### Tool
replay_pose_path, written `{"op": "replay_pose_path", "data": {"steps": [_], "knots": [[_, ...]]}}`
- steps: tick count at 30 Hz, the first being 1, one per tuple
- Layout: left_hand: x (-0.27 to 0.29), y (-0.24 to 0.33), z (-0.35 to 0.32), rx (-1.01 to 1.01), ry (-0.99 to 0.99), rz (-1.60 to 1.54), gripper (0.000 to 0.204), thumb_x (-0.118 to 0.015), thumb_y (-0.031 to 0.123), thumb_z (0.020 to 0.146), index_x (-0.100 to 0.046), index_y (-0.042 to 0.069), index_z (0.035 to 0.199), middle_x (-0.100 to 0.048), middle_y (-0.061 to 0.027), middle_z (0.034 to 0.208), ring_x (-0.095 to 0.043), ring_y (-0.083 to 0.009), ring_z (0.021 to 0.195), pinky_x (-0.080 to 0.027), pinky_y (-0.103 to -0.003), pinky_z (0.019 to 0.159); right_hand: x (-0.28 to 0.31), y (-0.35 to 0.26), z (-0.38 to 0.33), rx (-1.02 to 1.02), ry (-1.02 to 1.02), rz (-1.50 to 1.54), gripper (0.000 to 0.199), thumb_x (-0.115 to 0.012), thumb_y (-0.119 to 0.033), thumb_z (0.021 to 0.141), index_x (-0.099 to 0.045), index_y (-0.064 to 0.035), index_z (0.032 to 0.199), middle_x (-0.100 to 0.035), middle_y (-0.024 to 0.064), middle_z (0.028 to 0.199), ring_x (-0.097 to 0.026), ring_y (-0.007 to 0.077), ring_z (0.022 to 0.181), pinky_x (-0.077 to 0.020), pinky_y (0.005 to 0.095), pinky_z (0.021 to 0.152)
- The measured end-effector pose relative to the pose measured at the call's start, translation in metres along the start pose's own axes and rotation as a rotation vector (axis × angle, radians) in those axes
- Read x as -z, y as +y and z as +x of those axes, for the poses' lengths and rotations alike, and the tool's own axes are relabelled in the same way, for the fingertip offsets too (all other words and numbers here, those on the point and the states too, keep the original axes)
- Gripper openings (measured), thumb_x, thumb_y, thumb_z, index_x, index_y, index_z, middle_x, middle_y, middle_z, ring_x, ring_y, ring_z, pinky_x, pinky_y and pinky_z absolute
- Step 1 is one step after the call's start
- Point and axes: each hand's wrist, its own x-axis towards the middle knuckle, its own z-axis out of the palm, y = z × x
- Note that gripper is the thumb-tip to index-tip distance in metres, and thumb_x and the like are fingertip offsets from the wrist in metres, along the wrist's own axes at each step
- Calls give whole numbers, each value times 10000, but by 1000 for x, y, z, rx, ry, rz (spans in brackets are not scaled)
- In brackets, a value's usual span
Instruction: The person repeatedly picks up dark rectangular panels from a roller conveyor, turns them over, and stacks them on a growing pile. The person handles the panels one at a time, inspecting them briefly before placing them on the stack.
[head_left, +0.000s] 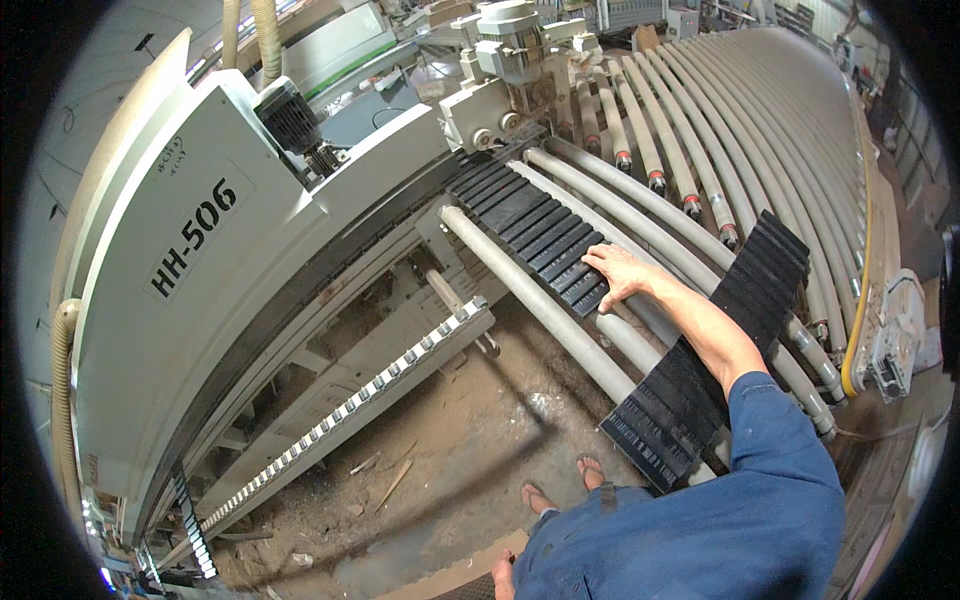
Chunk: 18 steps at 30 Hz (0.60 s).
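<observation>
The right hand (622, 274) is open, fingers and thumb parted, touching the near end of a row of black ribbed slats (528, 218). The row lies along the edge of a grey bed of rollers (537, 302), reaching toward the large white metal machine (140, 370). Of the left hand (503, 576), too little shows to tell its state. The step looks like steadying or aligning the row; moving it would call for even pressure.
</observation>
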Motion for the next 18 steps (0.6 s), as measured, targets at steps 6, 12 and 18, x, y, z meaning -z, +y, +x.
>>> {"op": "replay_pose_path", "data": {"steps": [6,12,18], "knots": [[4,-24,49,18,-152,-315,374,-489,352,989,-634,17,909,-654,-112,795,-599,-233,683,-486,-370,640,-9,-29,-7,-45,75,-36,1085,-859,-510,488,-461,57,1324,-463,239,1325,-427,392,1257,-332,463,1088],[-13,96,16,-312,-405,-571,192,-604,218,949,-626,29,924,-647,-93,805,-631,-211,698,-520,-337,628,-18,-103,-30,-112,122,-30,948,-803,-532,532,-541,39,1241,-518,202,1138,-490,351,1071,-415,442,960],[-51,253,-57,-544,-967,-664,612,-623,295,952,-372,5,1430,-538,-177,1341,-585,-311,1181,-460,-464,1023,-55,-218,-47,-251,149,-47,915,-798,-611,563,-583,60,1145,-544,213,1093,-506,340,1040,-433,458,905]]}}
